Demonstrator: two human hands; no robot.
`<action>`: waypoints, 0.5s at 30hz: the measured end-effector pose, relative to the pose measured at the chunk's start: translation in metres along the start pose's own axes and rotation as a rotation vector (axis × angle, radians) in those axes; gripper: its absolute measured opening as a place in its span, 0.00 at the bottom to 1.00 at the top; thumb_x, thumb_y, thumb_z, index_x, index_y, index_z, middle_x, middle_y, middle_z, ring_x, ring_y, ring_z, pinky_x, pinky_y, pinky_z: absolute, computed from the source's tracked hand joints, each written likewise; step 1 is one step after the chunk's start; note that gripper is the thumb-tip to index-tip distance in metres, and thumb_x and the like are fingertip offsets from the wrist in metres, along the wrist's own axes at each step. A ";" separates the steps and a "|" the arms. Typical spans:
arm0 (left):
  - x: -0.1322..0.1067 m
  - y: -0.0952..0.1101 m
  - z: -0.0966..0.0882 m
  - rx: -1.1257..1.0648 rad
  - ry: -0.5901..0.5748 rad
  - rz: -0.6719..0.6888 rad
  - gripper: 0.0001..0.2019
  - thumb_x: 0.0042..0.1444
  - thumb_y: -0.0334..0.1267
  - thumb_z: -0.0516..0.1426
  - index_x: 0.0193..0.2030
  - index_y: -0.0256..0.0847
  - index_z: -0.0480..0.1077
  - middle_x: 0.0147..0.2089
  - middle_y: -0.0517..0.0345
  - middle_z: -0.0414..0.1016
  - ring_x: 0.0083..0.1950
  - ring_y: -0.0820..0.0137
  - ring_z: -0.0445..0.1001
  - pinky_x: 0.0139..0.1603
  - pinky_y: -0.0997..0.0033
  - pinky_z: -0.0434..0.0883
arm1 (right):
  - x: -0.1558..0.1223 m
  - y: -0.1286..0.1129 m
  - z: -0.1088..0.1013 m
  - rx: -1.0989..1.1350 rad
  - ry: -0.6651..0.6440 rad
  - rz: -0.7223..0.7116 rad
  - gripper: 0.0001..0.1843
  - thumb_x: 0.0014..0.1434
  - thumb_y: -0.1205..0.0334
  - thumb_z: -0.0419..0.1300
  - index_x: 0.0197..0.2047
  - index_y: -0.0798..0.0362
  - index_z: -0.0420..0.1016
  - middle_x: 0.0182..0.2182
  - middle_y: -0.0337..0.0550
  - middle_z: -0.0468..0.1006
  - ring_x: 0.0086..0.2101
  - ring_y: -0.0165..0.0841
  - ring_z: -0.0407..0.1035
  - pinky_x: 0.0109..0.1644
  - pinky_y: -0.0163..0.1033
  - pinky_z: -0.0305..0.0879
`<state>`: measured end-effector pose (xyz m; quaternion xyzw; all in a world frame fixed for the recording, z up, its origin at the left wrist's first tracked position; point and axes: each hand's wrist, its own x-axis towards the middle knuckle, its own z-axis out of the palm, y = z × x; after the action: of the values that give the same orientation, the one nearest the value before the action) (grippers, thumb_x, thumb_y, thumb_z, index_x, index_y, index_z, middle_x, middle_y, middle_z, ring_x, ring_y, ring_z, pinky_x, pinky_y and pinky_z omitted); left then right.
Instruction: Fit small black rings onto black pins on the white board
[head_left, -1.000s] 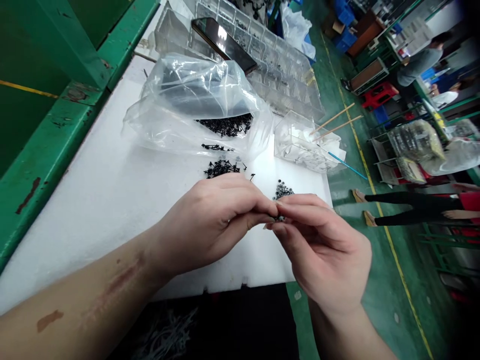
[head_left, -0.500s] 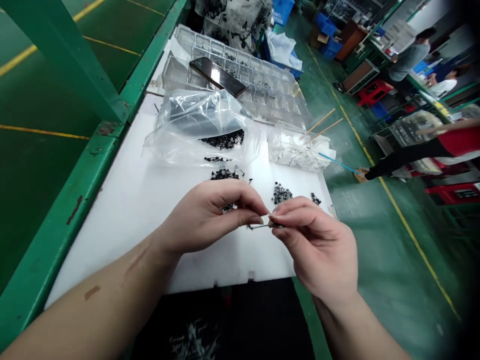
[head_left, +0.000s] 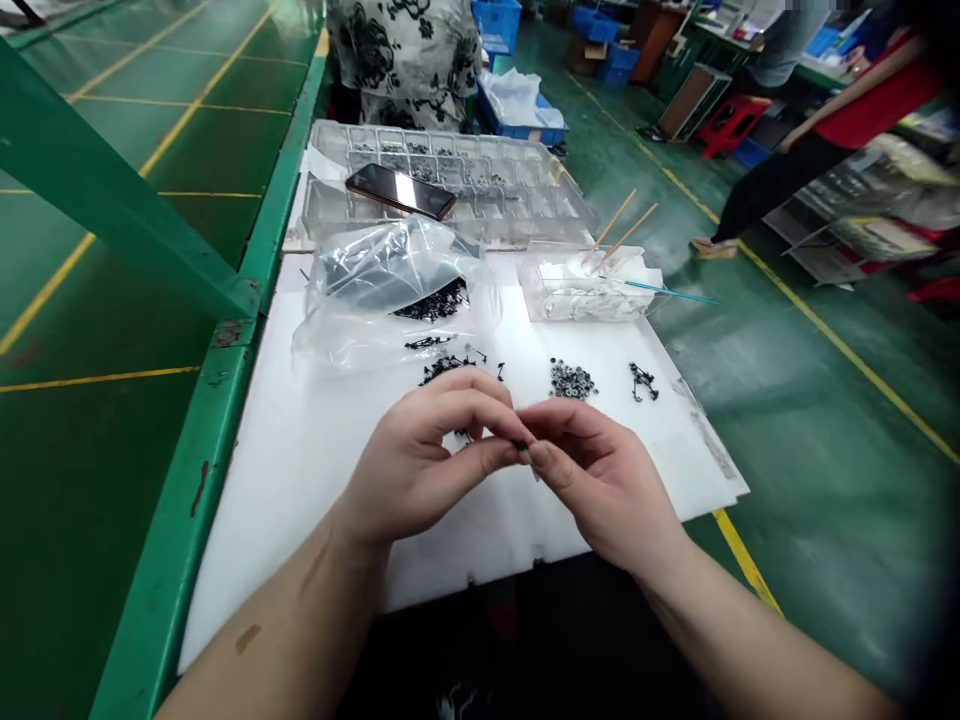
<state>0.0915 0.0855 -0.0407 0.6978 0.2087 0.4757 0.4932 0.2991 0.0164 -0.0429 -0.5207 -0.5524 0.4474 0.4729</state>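
My left hand point(head_left: 427, 455) and my right hand point(head_left: 600, 480) meet over a white plastic board point(head_left: 300, 500), their fingertips pinching a small black screw-like part point(head_left: 520, 446). Most of that part is hidden by my fingers. Just beyond my left hand lies a loose heap of similar black parts point(head_left: 444, 368). Beyond my right hand are a pile of small grey-and-black rings point(head_left: 571, 380) and a little cluster of black parts point(head_left: 642, 380). A clear plastic bag point(head_left: 382, 290) holding more black parts lies further back.
A clear compartment tray point(head_left: 450, 170) with a phone point(head_left: 401, 190) on it stands behind the bag. A clear box of white pieces point(head_left: 585, 290) holds wooden sticks and a blue stick. A green bench frame point(head_left: 195, 440) runs along the left. A person in a floral top point(head_left: 405, 50) stands beyond the tray.
My view has swung upright and moved back, showing more of the board. My hands have come closer together, and the thin shaft seen earlier between my fingers is now hidden.
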 end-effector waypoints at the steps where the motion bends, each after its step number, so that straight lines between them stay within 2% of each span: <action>1: 0.000 -0.001 -0.001 -0.008 0.036 -0.056 0.04 0.69 0.31 0.69 0.43 0.44 0.84 0.43 0.55 0.81 0.43 0.69 0.78 0.42 0.70 0.75 | -0.003 0.006 -0.005 -0.172 0.019 -0.025 0.20 0.72 0.44 0.69 0.60 0.46 0.82 0.44 0.46 0.84 0.40 0.37 0.79 0.44 0.43 0.79; 4: 0.001 -0.006 -0.005 -0.085 0.210 -0.271 0.04 0.69 0.40 0.69 0.43 0.44 0.83 0.43 0.55 0.83 0.44 0.68 0.79 0.43 0.70 0.76 | -0.015 0.025 -0.017 -0.865 0.009 -0.055 0.26 0.74 0.47 0.64 0.67 0.52 0.79 0.46 0.53 0.79 0.41 0.45 0.76 0.45 0.52 0.77; 6: 0.001 -0.010 -0.005 -0.150 0.287 -0.350 0.09 0.67 0.46 0.71 0.44 0.43 0.83 0.42 0.55 0.84 0.44 0.67 0.81 0.45 0.69 0.78 | -0.025 0.034 -0.021 -1.138 -0.049 -0.035 0.24 0.73 0.52 0.64 0.65 0.57 0.81 0.43 0.54 0.77 0.42 0.49 0.75 0.46 0.55 0.77; 8: 0.002 -0.013 -0.005 -0.168 0.289 -0.348 0.12 0.66 0.48 0.72 0.46 0.43 0.82 0.44 0.54 0.85 0.46 0.66 0.82 0.48 0.68 0.79 | -0.036 0.033 -0.022 -1.195 -0.072 -0.036 0.22 0.71 0.53 0.66 0.63 0.56 0.82 0.40 0.53 0.76 0.42 0.49 0.75 0.46 0.54 0.77; 10: 0.002 -0.014 -0.004 -0.151 0.257 -0.329 0.14 0.65 0.48 0.71 0.50 0.41 0.82 0.45 0.53 0.85 0.47 0.65 0.82 0.49 0.67 0.80 | -0.046 0.023 -0.023 -1.193 -0.039 -0.074 0.22 0.71 0.50 0.67 0.62 0.52 0.82 0.41 0.52 0.76 0.43 0.49 0.75 0.46 0.53 0.76; 12: 0.002 -0.013 -0.003 -0.127 0.223 -0.319 0.15 0.66 0.47 0.71 0.53 0.41 0.81 0.45 0.52 0.84 0.47 0.64 0.82 0.50 0.66 0.80 | -0.053 0.005 -0.029 -1.164 0.030 -0.123 0.23 0.70 0.47 0.68 0.63 0.49 0.82 0.42 0.51 0.76 0.44 0.48 0.75 0.47 0.52 0.77; 15: 0.003 -0.008 -0.003 -0.087 0.192 -0.319 0.15 0.69 0.48 0.68 0.52 0.40 0.80 0.46 0.51 0.84 0.46 0.65 0.81 0.48 0.66 0.79 | -0.060 -0.026 -0.048 -1.060 0.153 -0.198 0.25 0.70 0.44 0.69 0.63 0.48 0.81 0.45 0.53 0.78 0.46 0.48 0.76 0.47 0.52 0.79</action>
<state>0.0920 0.0922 -0.0469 0.5853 0.3422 0.4644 0.5698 0.3436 -0.0451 -0.0128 -0.6642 -0.7128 0.0217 0.2240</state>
